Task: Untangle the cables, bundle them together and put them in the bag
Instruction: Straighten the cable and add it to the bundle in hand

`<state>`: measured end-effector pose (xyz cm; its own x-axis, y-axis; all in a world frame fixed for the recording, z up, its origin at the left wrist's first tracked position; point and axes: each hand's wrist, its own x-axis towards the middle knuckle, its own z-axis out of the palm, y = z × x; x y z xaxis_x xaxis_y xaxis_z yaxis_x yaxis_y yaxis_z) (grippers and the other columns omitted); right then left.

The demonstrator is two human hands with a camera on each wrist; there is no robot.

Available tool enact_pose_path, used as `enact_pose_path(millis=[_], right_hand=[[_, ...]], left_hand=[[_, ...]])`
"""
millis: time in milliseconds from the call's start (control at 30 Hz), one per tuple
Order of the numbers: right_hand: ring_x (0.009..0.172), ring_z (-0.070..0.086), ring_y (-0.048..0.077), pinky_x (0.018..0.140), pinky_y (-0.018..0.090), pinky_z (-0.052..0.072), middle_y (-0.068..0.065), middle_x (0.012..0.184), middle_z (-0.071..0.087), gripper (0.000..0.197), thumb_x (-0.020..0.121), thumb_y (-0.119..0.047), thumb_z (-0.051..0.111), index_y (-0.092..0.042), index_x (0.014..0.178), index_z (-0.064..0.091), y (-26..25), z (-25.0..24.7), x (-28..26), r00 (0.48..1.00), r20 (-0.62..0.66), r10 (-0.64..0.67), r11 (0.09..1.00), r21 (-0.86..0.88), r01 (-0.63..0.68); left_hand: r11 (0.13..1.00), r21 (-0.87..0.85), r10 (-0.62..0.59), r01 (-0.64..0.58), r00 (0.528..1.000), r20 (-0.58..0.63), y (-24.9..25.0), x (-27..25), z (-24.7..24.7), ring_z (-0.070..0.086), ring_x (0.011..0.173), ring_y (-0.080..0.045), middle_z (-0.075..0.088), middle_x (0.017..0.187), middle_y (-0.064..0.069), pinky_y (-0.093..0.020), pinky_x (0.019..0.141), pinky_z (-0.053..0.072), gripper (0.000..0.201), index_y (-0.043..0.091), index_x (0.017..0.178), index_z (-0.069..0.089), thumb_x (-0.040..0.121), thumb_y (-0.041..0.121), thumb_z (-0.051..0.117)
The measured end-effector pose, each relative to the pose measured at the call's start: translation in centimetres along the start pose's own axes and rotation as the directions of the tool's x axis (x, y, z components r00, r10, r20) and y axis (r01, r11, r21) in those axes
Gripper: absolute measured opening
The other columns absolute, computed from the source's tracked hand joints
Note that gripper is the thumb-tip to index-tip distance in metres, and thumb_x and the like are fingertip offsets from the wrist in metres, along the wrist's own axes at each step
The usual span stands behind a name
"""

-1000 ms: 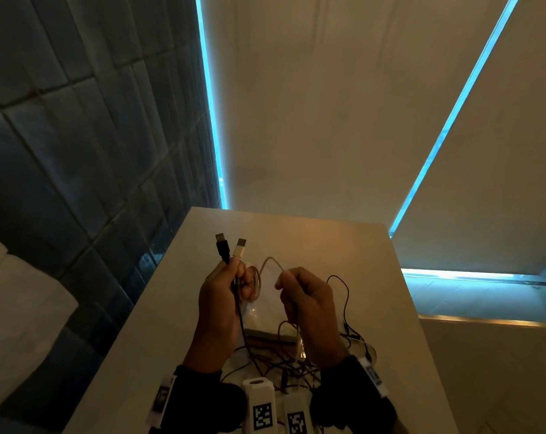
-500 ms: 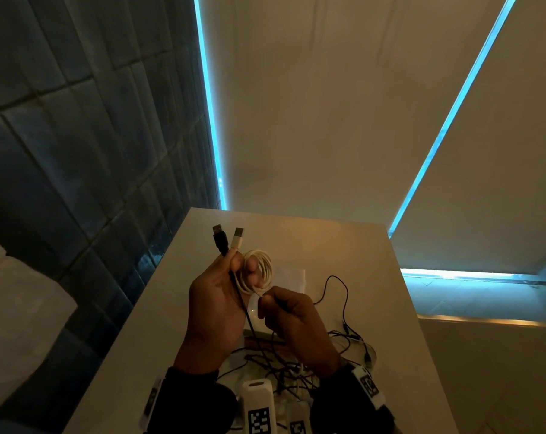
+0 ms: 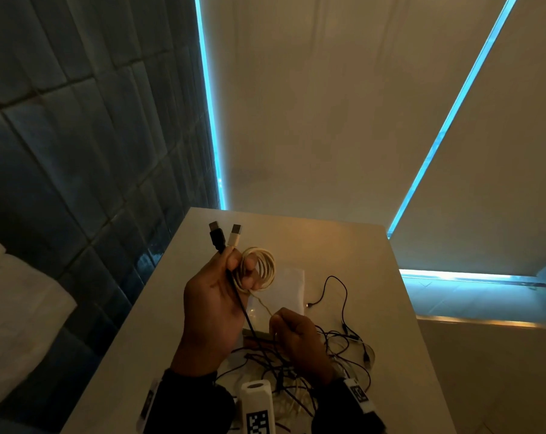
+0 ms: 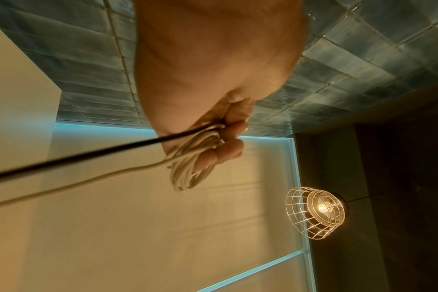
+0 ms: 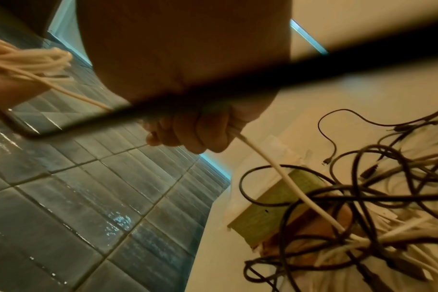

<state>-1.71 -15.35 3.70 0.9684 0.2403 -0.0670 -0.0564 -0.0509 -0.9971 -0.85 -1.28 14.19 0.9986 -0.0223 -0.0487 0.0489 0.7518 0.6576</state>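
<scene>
White cable coil (image 3: 259,266) is being wound around the left hand (image 3: 213,303), which is clamping both USB plugs (image 3: 224,236); the right hand (image 3: 296,338) is pinching the loose strand above the tangle (image 3: 312,364). Best fed taut, loop on loop.

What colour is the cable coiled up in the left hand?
White, or cream under the warm light: the coiled cable looped around the left hand fingers shows best in the left wrist view.
</scene>
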Motion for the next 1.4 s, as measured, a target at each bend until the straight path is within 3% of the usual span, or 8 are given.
enact_pose_path(millis=[200, 367, 633, 800, 967, 1100, 1267, 1400], right_hand=[[0.046, 0.055, -0.003, 0.049, 0.008, 0.042, -0.010, 0.046, 0.051, 0.028, 0.098, 0.004, 0.041, -0.003, 0.071, 0.046, 2.9, 0.1, 0.5, 0.995, -0.077, 0.064, 0.998, -0.016, -0.065], [0.053, 0.041, 0.014, 0.052, 0.029, 0.034, 0.005, 0.059, 0.047, 0.031, 0.089, -0.033, 0.053, -0.021, 0.061, 0.050, 6.6, -0.3, 1.0, 0.984, -0.158, 0.076, 0.991, -0.093, -0.091], [0.059, 0.047, 0.015, 0.058, 0.036, 0.037, -0.005, 0.057, 0.053, 0.029, 0.086, -0.024, 0.054, -0.022, 0.058, 0.054, 8.4, -1.0, 1.2, 0.951, -0.284, 0.122, 0.979, -0.121, -0.162], [0.046, 0.037, 0.011, 0.044, 0.024, 0.030, -0.007, 0.050, 0.045, 0.026, 0.095, -0.015, 0.049, -0.008, 0.073, 0.062, 4.0, -1.4, 2.4, 0.923, -0.368, 0.108, 0.993, -0.004, -0.118], [0.040, 0.022, 0.010, 0.040, 0.019, 0.020, 0.001, 0.049, 0.031, 0.026, 0.099, -0.011, 0.045, 0.006, 0.081, 0.053, -3.8, -0.3, 1.9, 0.939, -0.318, -0.131, 0.974, 0.133, 0.181], [0.046, 0.034, 0.001, 0.046, 0.014, 0.029, -0.011, 0.053, 0.045, 0.024, 0.099, -0.008, 0.047, -0.008, 0.077, 0.058, -6.5, 0.5, 1.2, 0.933, -0.163, -0.320, 0.947, -0.042, 0.318], [0.048, 0.034, 0.005, 0.044, 0.013, 0.032, 0.006, 0.060, 0.040, 0.024, 0.098, -0.006, 0.047, -0.003, 0.077, 0.057, -6.2, 0.7, 0.4, 0.974, -0.017, -0.224, 0.974, -0.029, 0.224], [0.045, 0.033, 0.007, 0.043, 0.014, 0.031, 0.013, 0.060, 0.035, 0.027, 0.099, -0.008, 0.047, 0.008, 0.079, 0.054, -5.1, 0.6, 0.5, 0.992, 0.091, -0.090, 0.996, 0.006, 0.090]], left_hand=[[0.999, 0.039, -0.010, 0.010, 1.000, 0.003, 0.4, 0.0, 0.0, 0.031, 0.051, -0.012, 0.042, 0.065, -0.003, -0.023, 0.053, 0.033, 0.034, 0.015, 0.066, 0.039, 0.098, 0.021, 0.032], [0.998, 0.064, -0.019, 0.018, 1.000, 0.006, 0.7, 0.0, -0.2, 0.027, 0.050, -0.011, 0.038, 0.063, -0.002, -0.022, 0.049, 0.031, 0.028, 0.014, 0.065, 0.040, 0.091, 0.024, 0.040], [0.982, 0.186, -0.020, 0.030, 0.998, -0.056, 0.3, 0.7, -0.8, 0.027, 0.047, -0.010, 0.040, 0.061, -0.001, -0.024, 0.051, 0.027, 0.031, 0.013, 0.067, 0.040, 0.097, 0.021, 0.036], [0.941, 0.335, -0.001, 0.042, 0.993, -0.121, -0.4, 1.1, -1.1, 0.029, 0.045, -0.011, 0.039, 0.062, -0.003, -0.027, 0.052, 0.025, 0.031, 0.011, 0.068, 0.038, 0.098, 0.018, 0.035], [0.907, 0.416, 0.011, 0.070, 0.982, -0.189, -1.3, 1.4, -0.7, 0.035, 0.049, -0.015, 0.044, 0.062, -0.007, -0.028, 0.056, 0.028, 0.034, 0.011, 0.066, 0.039, 0.099, 0.016, 0.036], [0.915, 0.395, -0.002, 0.082, 0.980, -0.199, -1.4, 1.4, -0.6, 0.049, 0.061, -0.021, 0.055, 0.067, -0.010, -0.033, 0.063, 0.038, 0.033, 0.009, 0.067, 0.043, 0.099, 0.018, 0.038], [0.987, 0.140, -0.061, 0.075, 0.993, -0.100, -0.4, 1.1, -0.5, 0.060, 0.077, -0.025, 0.059, 0.086, -0.019, -0.035, 0.078, 0.047, 0.033, 0.010, 0.070, 0.042, 0.099, 0.024, 0.036], [1.000, 0.021, -0.013, 0.014, 0.999, -0.051, 0.1, 0.8, 0.2, 0.052, 0.067, -0.020, 0.056, 0.074, -0.010, -0.031, 0.074, 0.042, 0.035, 0.012, 0.067, 0.038, 0.100, 0.022, 0.031]])
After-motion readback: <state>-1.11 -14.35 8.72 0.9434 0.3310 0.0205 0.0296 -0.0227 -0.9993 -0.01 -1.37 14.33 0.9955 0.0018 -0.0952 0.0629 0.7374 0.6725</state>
